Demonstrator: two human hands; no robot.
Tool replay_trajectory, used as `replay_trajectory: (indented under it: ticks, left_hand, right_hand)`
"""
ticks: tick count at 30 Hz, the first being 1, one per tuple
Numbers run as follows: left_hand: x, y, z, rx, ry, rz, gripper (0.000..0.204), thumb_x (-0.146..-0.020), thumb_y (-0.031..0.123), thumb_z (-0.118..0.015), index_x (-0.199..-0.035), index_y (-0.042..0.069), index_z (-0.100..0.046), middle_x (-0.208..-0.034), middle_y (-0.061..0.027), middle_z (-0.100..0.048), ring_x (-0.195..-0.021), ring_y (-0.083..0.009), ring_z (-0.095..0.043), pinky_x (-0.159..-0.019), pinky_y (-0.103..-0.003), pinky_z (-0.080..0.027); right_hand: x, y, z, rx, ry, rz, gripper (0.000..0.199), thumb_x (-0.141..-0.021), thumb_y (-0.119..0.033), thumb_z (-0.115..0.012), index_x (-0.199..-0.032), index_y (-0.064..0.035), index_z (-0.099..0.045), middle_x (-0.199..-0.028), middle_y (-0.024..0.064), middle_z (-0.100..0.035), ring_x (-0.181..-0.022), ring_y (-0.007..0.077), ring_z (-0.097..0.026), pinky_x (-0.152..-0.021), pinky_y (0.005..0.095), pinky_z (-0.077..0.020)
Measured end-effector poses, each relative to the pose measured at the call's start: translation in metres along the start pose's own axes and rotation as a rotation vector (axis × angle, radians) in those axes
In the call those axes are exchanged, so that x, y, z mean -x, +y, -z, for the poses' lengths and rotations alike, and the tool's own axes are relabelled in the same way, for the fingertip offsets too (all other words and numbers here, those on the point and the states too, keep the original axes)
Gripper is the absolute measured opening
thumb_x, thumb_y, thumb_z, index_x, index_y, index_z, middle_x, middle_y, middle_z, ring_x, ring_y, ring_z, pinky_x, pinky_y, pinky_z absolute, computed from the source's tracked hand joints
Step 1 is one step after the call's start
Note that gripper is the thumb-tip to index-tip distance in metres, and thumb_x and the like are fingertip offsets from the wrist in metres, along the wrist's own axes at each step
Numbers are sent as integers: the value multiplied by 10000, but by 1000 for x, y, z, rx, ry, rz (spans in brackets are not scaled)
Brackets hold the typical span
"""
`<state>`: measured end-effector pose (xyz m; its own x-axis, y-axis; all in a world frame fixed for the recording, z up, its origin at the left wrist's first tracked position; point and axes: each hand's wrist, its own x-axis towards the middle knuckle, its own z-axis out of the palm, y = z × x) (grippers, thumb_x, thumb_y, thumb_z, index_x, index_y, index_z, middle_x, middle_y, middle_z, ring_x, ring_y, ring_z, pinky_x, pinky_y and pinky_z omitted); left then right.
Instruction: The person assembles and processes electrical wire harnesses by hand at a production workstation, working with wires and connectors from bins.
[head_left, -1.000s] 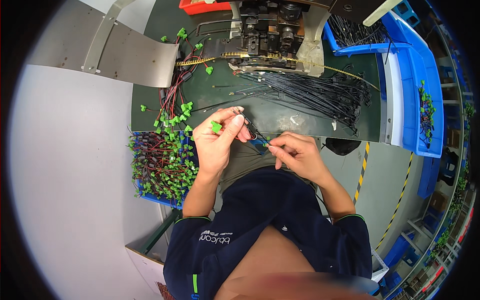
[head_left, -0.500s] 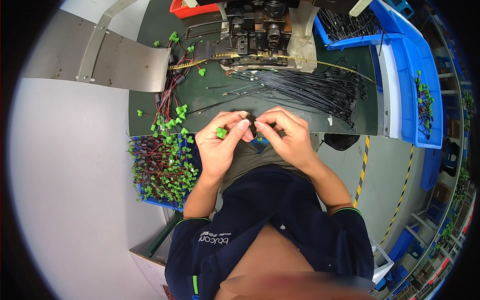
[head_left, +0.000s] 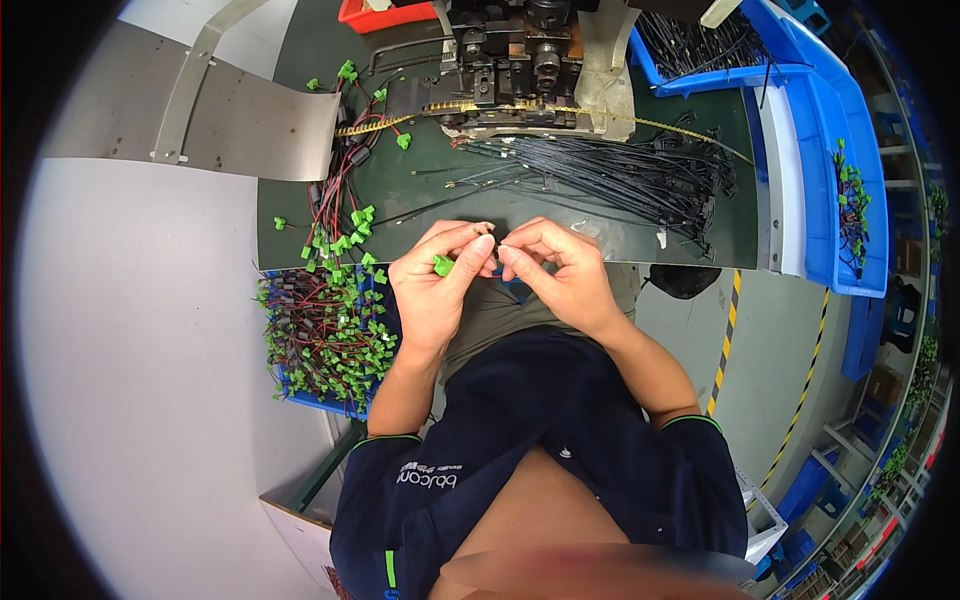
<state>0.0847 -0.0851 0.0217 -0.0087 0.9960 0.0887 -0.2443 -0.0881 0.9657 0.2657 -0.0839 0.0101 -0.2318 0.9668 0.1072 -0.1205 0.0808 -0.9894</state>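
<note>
Close together at the table's near edge, both my hands pinch thin wire ends between thumb and forefinger. A green connector (head_left: pixel 443 265) pokes out of my left hand (head_left: pixel 437 275), which is closed on its wire lead. My right hand (head_left: pixel 568 275) is closed too, its fingertips nearly touching those of the left; the bit of wire between them is small and partly hidden by the fingers. Just beyond the hands lies a bundle of black cables (head_left: pixel 610 180), bare tips toward the left. Left of my left hand, red and black leads with green connectors (head_left: pixel 345 240) trail over the table edge.
A crimping machine (head_left: pixel 530 70) with a brass terminal strip (head_left: pixel 680 130) stands at the back. A blue bin (head_left: pixel 330 405) heaped with green-ended leads is at the left. Blue trays (head_left: pixel 815 180) line the right side. A bent metal sheet (head_left: pixel 270 130) stands at the far left.
My right hand has moved slightly left, so its fingertips are nearer those of my left hand. The left hand has hardly moved.
</note>
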Motion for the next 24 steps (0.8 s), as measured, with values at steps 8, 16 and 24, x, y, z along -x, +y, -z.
replay_trajectory:
  ticks: [8, 16, 24]
  left_hand:
    - [-2, -2, 2, -2, -64, -7, 109, -986, -50, -710, -1092, -62, -732, -1057, -123, -708, -810, -132, -688, -694, -260, -580]
    - [1, -6, -5, 44, -22, -12, 75, -1005, -34, -696, -1070, -70, -710, -1044, -128, -689, -780, -146, -689, -664, -280, -571]
    - [2, -4, -10, 2, -41, -45, 119, -997, -47, -699, -1103, -82, -739, -1037, -134, -700, -762, -155, -687, -662, -281, -571]
  right_hand:
    - [-3, -3, 2, 26, -12, 33, 59, -1007, -10, -700, -1041, 37, -710, -951, 78, -741, -811, 130, -740, -665, 254, -585]
    - [-2, -4, -2, -191, 25, -100, 132, -1068, -94, -652, -1062, 37, -636, -935, 92, -750, -834, 138, -766, -641, 243, -572]
    - [-4, -1, 6, -166, -38, -101, 124, -1066, -103, -661, -1088, 19, -667, -945, 80, -766, -815, 109, -749, -584, 223, -534]
